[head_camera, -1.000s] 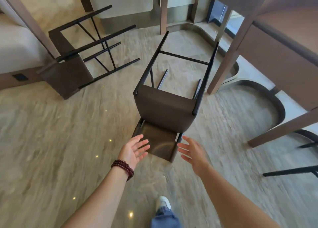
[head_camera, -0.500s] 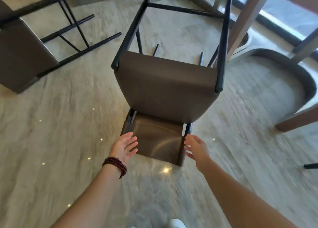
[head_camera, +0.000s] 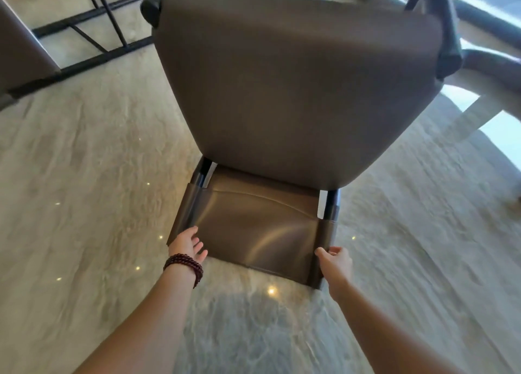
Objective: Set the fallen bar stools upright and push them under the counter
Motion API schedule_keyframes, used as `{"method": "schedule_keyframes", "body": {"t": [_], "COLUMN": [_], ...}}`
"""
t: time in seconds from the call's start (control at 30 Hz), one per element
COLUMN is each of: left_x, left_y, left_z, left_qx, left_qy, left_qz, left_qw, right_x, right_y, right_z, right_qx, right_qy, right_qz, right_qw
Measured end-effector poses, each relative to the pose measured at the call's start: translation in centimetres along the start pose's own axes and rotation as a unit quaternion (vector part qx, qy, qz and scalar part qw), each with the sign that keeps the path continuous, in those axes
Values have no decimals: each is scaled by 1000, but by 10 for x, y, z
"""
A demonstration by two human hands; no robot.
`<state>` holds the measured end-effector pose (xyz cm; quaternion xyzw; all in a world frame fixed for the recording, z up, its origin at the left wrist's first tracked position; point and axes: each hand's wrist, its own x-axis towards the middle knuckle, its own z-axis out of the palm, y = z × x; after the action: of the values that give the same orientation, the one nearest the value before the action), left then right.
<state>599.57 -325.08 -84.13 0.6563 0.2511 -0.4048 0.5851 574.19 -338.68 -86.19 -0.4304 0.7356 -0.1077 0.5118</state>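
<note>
A brown bar stool [head_camera: 293,91] lies tipped on the floor in front of me. Its padded seat faces me and its black legs point away. Its backrest [head_camera: 259,230] rests flat on the floor nearest me. My left hand [head_camera: 186,244], with a dark bead bracelet on the wrist, lies over the backrest's near left corner, fingers on top and thumb hidden. My right hand [head_camera: 335,262] grips the near right corner, thumb on the top face. A second fallen stool [head_camera: 25,49] lies at the far left, its black legs [head_camera: 95,32] stretching right.
The floor [head_camera: 84,204] is glossy pale marble with small light reflections. A light wooden counter leg [head_camera: 465,120] slants down at the right, beside a dark curved base [head_camera: 490,60]. Bright window light falls at the upper right.
I have moved closer and lower to the stool. Both hands, open and apart from the backrest before, have reached its near corners and now touch it.
</note>
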Motion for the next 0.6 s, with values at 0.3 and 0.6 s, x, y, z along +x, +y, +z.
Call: {"method": "schedule_keyframes", "body": {"t": [0.3, 0.6], "left_x": [35, 50], "left_y": [-5, 17], "left_z": [-30, -29], "left_qx": [-53, -71], "left_qy": [62, 33], "left_qz": [-27, -76], "left_qw": [996, 994], "right_x": [15, 16], "right_y": [12, 9], "right_z": [11, 16], "right_qx": [-36, -1], "right_qy": [-17, -34], "right_qz": [47, 87], "right_qw": [998, 996]}}
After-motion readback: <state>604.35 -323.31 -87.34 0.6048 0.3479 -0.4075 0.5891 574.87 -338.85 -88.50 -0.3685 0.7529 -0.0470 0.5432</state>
